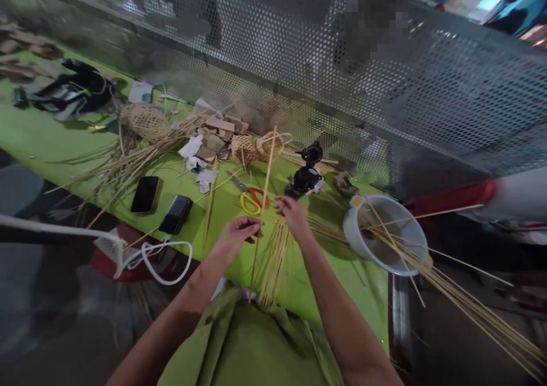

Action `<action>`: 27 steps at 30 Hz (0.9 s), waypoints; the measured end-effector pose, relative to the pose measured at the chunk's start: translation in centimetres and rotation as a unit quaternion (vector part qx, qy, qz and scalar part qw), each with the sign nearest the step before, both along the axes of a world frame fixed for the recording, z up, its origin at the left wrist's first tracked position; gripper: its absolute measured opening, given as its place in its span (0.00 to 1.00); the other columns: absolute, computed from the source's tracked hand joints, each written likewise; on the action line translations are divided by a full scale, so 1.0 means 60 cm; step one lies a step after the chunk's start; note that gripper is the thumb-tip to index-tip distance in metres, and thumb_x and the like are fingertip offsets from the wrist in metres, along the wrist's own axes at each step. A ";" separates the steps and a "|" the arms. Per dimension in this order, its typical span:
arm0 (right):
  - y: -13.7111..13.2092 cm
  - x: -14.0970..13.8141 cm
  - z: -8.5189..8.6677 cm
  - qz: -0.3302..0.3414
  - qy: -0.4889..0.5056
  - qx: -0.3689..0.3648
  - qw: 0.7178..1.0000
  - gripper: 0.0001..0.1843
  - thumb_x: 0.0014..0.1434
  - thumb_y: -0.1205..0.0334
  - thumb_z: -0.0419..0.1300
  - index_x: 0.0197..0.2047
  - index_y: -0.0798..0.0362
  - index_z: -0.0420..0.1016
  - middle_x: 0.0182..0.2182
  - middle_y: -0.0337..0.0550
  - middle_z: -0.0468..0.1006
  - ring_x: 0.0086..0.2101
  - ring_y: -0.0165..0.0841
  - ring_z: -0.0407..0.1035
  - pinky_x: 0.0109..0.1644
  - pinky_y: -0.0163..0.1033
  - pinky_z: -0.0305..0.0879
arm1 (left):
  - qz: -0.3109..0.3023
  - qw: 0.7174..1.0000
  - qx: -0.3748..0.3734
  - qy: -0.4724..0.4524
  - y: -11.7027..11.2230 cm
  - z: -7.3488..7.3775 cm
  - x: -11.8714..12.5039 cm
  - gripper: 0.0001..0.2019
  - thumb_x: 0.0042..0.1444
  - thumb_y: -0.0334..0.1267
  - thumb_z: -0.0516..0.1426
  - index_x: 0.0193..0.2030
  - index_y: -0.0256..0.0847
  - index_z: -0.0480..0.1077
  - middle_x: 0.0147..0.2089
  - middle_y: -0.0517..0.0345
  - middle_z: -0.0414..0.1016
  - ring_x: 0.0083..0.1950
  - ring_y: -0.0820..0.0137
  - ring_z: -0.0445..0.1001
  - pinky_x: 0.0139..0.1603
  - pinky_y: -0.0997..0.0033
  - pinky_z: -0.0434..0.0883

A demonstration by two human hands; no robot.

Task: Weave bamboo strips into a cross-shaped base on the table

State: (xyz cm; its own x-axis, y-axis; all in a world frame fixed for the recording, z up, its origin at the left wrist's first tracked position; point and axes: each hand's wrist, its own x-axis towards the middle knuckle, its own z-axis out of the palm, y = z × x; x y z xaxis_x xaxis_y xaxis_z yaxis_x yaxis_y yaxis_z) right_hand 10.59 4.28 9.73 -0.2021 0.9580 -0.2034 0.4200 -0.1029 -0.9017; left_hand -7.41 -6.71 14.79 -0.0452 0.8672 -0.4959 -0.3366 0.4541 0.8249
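Observation:
A long, thin bamboo strip (268,175) stands slanted in front of me, its lower end near my shirt. My left hand (239,235) is closed on it, thumb and fingers pinching it about the middle. Just right of the strip, my right hand (293,212) has its fingers curled together; whatever they hold, if anything, is too small to make out. Below that hand a bundle of narrow strips (276,260) lies on the green tabletop (333,275). Scissors (250,198) with red and yellow handles lie beyond my left hand, partly behind the upright strip.
At right a grey bucket (352,229) has long strips sticking out. Small woven baskets (244,149) and a black object (305,178) stand at the back. Left are two phone-like devices (145,195), a white cable (160,280) and dry stalks (115,169). A perforated metal panel (273,49) borders the far edge.

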 end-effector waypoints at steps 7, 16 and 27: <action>-0.043 -0.076 -0.088 0.143 -0.274 0.089 0.947 0.22 0.65 0.67 0.61 0.61 0.56 0.76 0.60 0.56 0.76 0.59 0.44 0.69 0.65 0.45 0.63 | 0.115 0.993 -0.026 -0.013 -0.013 -0.038 -0.029 0.25 0.35 0.52 0.74 0.36 0.40 0.76 0.32 0.58 0.79 0.33 0.65 0.81 0.32 0.72 0.70; 0.004 -0.143 -0.108 0.183 -0.420 0.112 0.882 0.22 0.71 0.73 0.48 0.65 0.59 0.69 0.58 0.61 0.74 0.56 0.46 0.69 0.59 0.46 0.64 | 0.128 0.989 -0.004 -0.075 -0.025 -0.046 -0.032 0.23 0.37 0.40 0.75 0.42 0.40 0.78 0.36 0.58 0.80 0.36 0.68 0.81 0.39 0.69 0.74; 0.059 -0.126 -0.094 0.119 -0.195 -0.035 0.973 0.26 0.53 0.68 0.63 0.56 0.54 0.70 0.40 0.48 0.82 0.37 0.39 0.75 0.43 0.40 0.68 | 0.128 0.983 0.015 -0.130 -0.028 -0.028 -0.024 0.27 0.36 0.35 0.76 0.47 0.40 0.80 0.40 0.58 0.79 0.39 0.69 0.80 0.48 0.67 0.76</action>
